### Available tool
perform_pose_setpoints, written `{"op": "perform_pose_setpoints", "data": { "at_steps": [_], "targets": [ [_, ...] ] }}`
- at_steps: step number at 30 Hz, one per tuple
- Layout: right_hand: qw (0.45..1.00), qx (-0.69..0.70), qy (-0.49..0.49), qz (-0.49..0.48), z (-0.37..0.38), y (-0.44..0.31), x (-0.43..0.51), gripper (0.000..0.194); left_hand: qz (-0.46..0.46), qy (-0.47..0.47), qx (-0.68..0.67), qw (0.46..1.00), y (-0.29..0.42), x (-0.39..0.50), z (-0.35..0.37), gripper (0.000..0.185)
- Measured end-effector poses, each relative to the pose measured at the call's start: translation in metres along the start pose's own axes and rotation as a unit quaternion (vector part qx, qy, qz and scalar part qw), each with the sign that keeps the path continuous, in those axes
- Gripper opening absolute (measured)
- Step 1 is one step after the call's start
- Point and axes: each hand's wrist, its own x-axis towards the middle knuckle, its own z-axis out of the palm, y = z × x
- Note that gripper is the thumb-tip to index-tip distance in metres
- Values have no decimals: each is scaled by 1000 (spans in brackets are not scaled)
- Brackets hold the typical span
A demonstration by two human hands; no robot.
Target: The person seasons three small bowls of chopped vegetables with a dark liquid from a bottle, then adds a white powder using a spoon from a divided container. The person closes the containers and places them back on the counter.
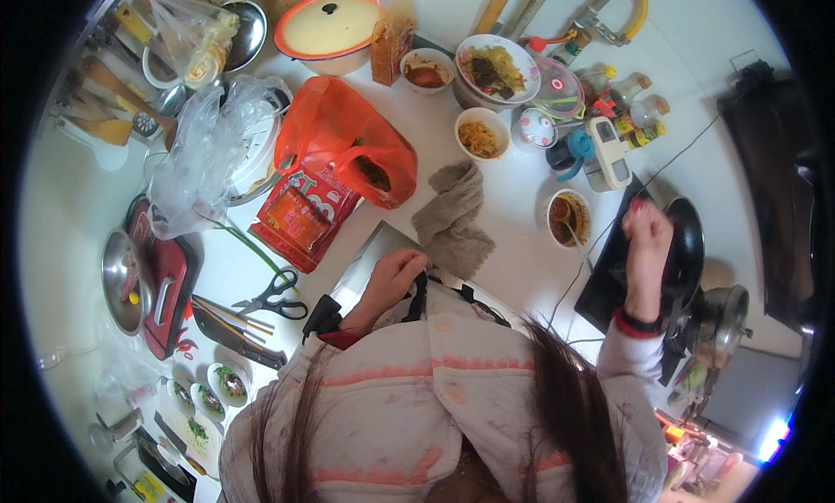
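My left hand (393, 278) is curled at the counter's front edge, in front of my body, beside a shiny metal sheet (381, 239). No object shows in it; a black strap (417, 299) lies just below the fingers. My right hand (648, 235) is closed into a fist above the black cooktop (607, 288), in front of a dark wok (688, 242). A small red spot shows at its fingertips; whether it grips something is hidden. Left of this hand stands a bowl of reddish-brown sauce (562, 209) with a spoon (577, 242). A grey-brown cloth (456, 216) lies beyond my left hand.
An orange plastic bag (346, 131) and a red food packet (303, 219) lie on the counter. Scissors (277, 297), a cleaver (238, 340) and chopsticks (228, 317) are at left. Bowls of food (483, 134) and bottles (629, 92) stand behind. A cable (566, 293) crosses near the cooktop.
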Motion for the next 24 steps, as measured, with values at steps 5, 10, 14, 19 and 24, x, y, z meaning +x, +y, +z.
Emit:
{"op": "perform_pose_setpoints", "data": {
  "at_steps": [5, 10, 14, 19, 24],
  "targets": [
    [989, 126, -76, 30, 59, 18, -79, 35, -67, -19, -55, 996, -1, -7, -7, 26],
    [978, 120, -152, 75, 73, 25, -91, 35, 10, 2, -76, 997, -2, -13, 2, 39],
    [989, 99, -94, 51, 37, 14, -35, 51, -12, -42, -49, 998, -4, -12, 2, 46],
    [937, 297, 158, 99, -12, 39, 78, 43, -30, -83, -23, 996, -3, -9, -3, 33],
    [888, 313, 307, 135, -43, 73, 147, 37, -44, -43, -75, 995, -5, -9, -3, 29]
  ]
}}
